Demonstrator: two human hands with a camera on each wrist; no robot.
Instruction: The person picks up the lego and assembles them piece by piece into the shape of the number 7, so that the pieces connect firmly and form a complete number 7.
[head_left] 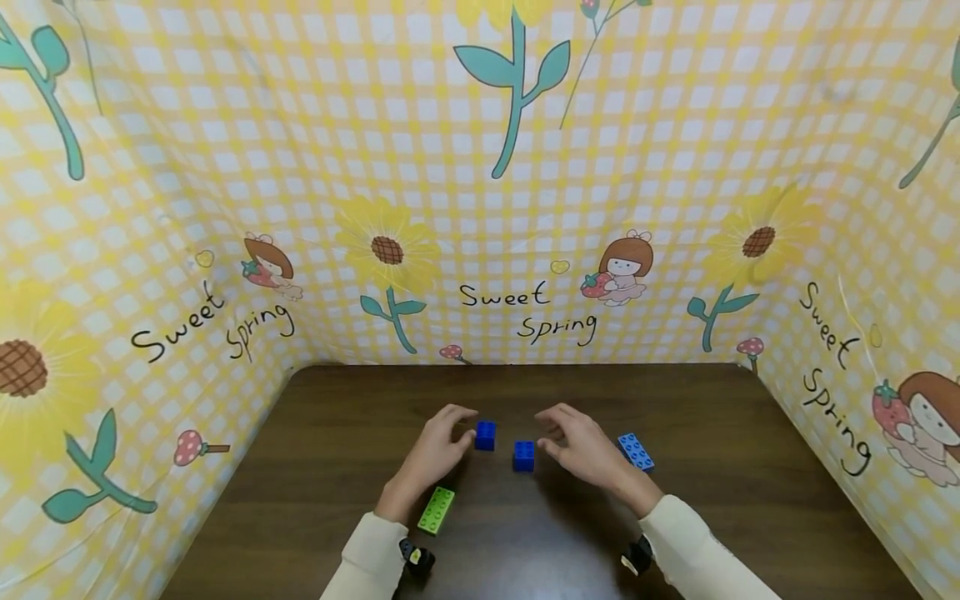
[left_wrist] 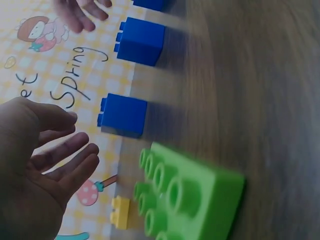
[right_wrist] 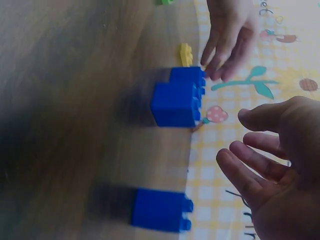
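Note:
My left hand (head_left: 438, 446) hovers with relaxed, spread fingers just left of a dark blue toy brick (head_left: 486, 435), holding nothing. Nearer me stands a second dark blue brick (head_left: 523, 456). To the right of that one is my right hand (head_left: 585, 450), its fingers loosely bent and nothing between them. The right wrist view shows another blue brick (right_wrist: 160, 210) below this hand's side of the pair. By the left wrist lies a lime green brick (head_left: 437, 510) with two rows of studs. A small yellow brick (left_wrist: 120, 212) shows beyond the left hand, hidden in the head view.
Beside the right wrist lies a lighter blue brick (head_left: 636, 452) with two rows of studs. All the bricks are on a dark wood-grain table (head_left: 517, 550). A yellow-checked printed cloth (head_left: 510, 208) rises along its back and both sides.

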